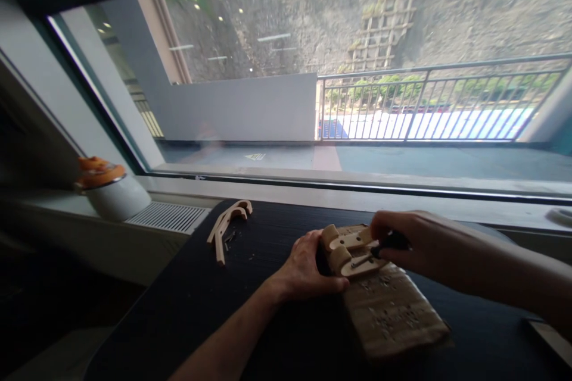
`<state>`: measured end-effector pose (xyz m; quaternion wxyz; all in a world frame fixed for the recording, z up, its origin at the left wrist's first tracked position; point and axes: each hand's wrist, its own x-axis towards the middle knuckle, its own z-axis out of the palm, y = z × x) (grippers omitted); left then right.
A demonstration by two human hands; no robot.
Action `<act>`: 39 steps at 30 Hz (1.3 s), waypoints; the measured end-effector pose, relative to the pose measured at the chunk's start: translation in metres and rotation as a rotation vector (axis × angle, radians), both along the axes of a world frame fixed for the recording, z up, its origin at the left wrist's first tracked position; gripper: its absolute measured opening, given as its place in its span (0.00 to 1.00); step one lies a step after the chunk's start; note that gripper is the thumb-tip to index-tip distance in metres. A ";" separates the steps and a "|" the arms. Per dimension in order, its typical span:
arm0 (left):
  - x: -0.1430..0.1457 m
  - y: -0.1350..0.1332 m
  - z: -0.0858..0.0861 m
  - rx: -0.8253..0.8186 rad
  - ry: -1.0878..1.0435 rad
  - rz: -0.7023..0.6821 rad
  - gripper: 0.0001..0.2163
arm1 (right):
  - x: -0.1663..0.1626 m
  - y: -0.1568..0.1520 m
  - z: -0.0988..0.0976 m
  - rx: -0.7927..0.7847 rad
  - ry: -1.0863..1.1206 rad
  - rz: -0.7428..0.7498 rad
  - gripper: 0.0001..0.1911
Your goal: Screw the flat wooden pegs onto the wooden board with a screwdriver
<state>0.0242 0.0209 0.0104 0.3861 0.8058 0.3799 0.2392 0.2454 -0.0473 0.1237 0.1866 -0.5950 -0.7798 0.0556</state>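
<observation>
A brown block (pixel 402 315), its top pitted with small holes, lies on the dark table. Two pale wooden pieces (pixel 357 269) with rounded, raised ends sit side by side on its far part; dark holes show in the farther one. My left hand (pixel 304 268) is closed around their left side, thumb at the near piece and fingers at the far side. In my right hand (pixel 397 235) is a screwdriver (pixel 374 253) with a dark handle, held low and slanted. Its metal shaft reaches over the nearer piece; I cannot tell exactly what the tip touches.
Two curved wooden pieces (pixel 230 220) lie at the table's far left, with several small screws (pixel 229 239) beside them. A white container with an orange top (pixel 114 190) stands on the sill next to a vent grille (pixel 167 216). A large window (pixel 268 113) rises behind the table.
</observation>
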 end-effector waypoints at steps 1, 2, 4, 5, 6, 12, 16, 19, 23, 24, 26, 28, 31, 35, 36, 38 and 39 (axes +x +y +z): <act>-0.003 0.004 0.000 -0.002 -0.009 0.008 0.41 | -0.004 0.004 0.001 -0.034 -0.004 0.042 0.02; -0.005 0.008 0.000 -0.007 -0.014 0.019 0.40 | -0.008 0.007 0.002 -0.061 -0.004 0.084 0.04; -0.010 0.015 0.001 -0.020 -0.015 0.042 0.39 | -0.015 0.014 0.002 -0.047 0.010 0.125 0.06; -0.011 0.017 0.001 -0.025 -0.012 0.053 0.38 | -0.018 0.017 0.002 -0.027 0.013 0.132 0.07; -0.012 0.018 0.001 -0.028 -0.007 0.064 0.38 | -0.020 0.020 0.000 -0.008 0.011 0.135 0.08; -0.013 0.017 0.003 -0.027 0.001 0.060 0.38 | -0.025 0.030 -0.004 0.065 -0.004 0.144 0.08; -0.014 0.017 0.002 -0.008 -0.014 0.049 0.37 | -0.026 0.033 -0.005 0.055 0.016 0.133 0.08; -0.014 0.018 0.001 0.000 -0.009 0.049 0.36 | -0.028 0.033 -0.005 0.052 -0.007 0.146 0.07; -0.013 0.018 0.002 0.005 -0.007 0.046 0.36 | -0.032 0.034 -0.001 0.039 -0.032 0.168 0.08; -0.013 0.018 0.002 0.007 -0.010 0.042 0.36 | -0.033 0.035 0.001 0.032 -0.033 0.165 0.09; -0.013 0.017 0.003 0.007 -0.019 0.037 0.36 | -0.036 0.036 0.003 0.017 -0.017 0.155 0.11; -0.013 0.017 0.003 0.001 -0.023 0.036 0.36 | -0.039 0.037 0.001 -0.003 0.027 0.159 0.13; -0.013 0.016 0.002 -0.012 -0.025 0.042 0.36 | -0.039 0.039 -0.009 -0.039 0.129 0.176 0.10; -0.013 0.016 0.003 -0.017 -0.028 0.036 0.37 | -0.033 0.044 -0.028 -0.030 0.287 0.153 0.16; -0.013 0.016 0.003 -0.021 -0.026 0.032 0.37 | -0.032 0.045 -0.031 -0.022 0.300 0.154 0.18; -0.012 0.016 0.004 -0.029 -0.021 0.032 0.37 | -0.032 0.047 -0.034 -0.004 0.295 0.151 0.19; -0.012 0.016 0.005 -0.031 -0.020 0.035 0.37 | -0.032 0.047 -0.035 0.008 0.287 0.146 0.19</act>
